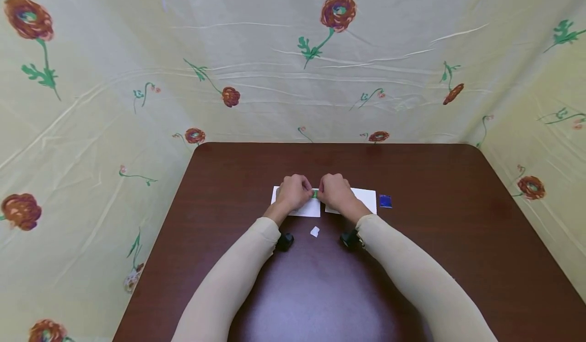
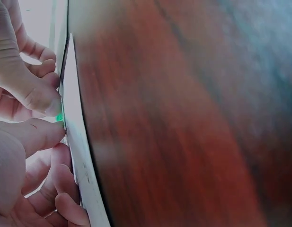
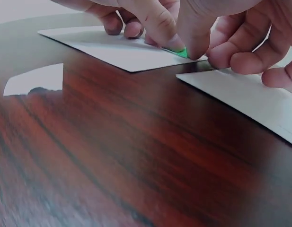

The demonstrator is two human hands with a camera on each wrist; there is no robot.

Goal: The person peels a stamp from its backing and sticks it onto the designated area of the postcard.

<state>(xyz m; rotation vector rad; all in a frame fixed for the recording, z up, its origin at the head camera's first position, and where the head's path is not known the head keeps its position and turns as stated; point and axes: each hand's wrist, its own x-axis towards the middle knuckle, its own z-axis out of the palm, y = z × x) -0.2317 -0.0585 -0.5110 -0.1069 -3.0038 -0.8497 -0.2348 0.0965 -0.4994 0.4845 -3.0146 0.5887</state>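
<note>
A small green piece (image 1: 315, 194) spans the short gap between my two hands; its kind is mostly hidden by fingers. My left hand (image 1: 294, 192) pinches its left end between thumb and fingertips. From the other side, my right hand (image 1: 336, 193) pinches the right end, the two thumbs nearly meeting in the right wrist view. Both hands are low over two white cards: a left card (image 1: 309, 209) under the left hand and a right card (image 1: 366, 197) under the right. A narrow strip of table shows between the cards, and green (image 3: 181, 51) peeks out at the fingertips.
A small blue square packet (image 1: 385, 201) lies just right of the right card. Nearer to me, a torn white scrap (image 1: 315, 231) sits on the brown table (image 1: 220, 260). Flower-printed sheeting (image 1: 265, 36) hangs behind the table and along its sides.
</note>
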